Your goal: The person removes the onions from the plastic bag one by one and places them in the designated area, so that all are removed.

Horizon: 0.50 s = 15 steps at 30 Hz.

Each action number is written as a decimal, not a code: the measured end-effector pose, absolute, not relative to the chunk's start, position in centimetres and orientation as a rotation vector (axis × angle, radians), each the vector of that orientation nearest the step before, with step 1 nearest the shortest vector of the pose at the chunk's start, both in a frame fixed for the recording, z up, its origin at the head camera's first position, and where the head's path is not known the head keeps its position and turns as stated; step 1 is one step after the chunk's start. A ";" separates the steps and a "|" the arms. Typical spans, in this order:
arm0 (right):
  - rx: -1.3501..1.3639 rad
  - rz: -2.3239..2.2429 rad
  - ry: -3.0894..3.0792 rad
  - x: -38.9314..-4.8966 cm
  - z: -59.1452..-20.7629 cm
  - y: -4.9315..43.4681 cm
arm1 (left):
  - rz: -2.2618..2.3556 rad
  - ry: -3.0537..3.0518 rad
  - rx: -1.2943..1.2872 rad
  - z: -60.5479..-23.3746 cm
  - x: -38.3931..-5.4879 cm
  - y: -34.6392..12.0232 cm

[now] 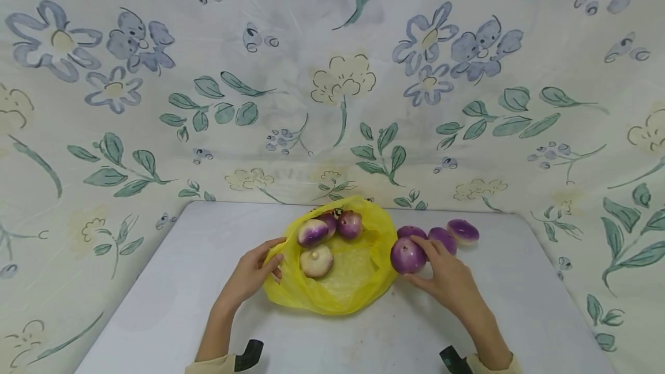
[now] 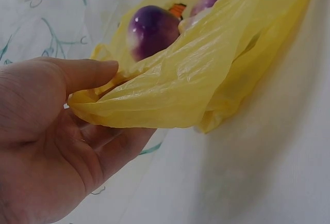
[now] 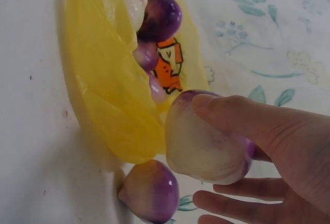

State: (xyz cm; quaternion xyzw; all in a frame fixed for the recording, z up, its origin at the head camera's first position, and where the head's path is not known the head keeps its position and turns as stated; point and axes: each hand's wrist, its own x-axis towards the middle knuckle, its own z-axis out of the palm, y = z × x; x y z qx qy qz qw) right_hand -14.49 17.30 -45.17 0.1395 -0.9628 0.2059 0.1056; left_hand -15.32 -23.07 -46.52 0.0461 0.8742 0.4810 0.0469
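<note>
A yellow plastic bag point(image 1: 343, 296) lies with its mouth wide on the white table. Inside it are several purple-and-white turnips, among them a pale one point(image 1: 316, 261) and a purple one point(image 1: 350, 225). My left hand point(image 1: 253, 270) pinches the bag's left rim, thumb inside and fingers beneath, as the left wrist view shows. Between thumb and fingers, my right hand point(image 1: 449, 279) grips a turnip point(image 1: 407, 255) just beside the bag's right rim. In the right wrist view, that turnip point(image 3: 206, 141) turns its pale side to the camera.
Behind the right hand, three more turnips sit on the table point(image 1: 156, 305): one point(image 1: 412, 231) close to the bag, one point(image 1: 443, 240) in the middle and one point(image 1: 463, 232) farthest right. A flower-patterned cloth point(image 1: 291, 131) hangs at the table's back edge.
</note>
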 end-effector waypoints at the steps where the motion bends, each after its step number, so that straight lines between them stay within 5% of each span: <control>1: 0.411 0.611 -2.835 -14.5 -45.2 17.4 | 1.467 2.667 0.139 -46.5 -15.3 -23.1; 15: 0.377 0.629 -2.844 -14.6 -45.3 18.3 | 1.472 2.664 0.138 -46.4 -15.3 -23.0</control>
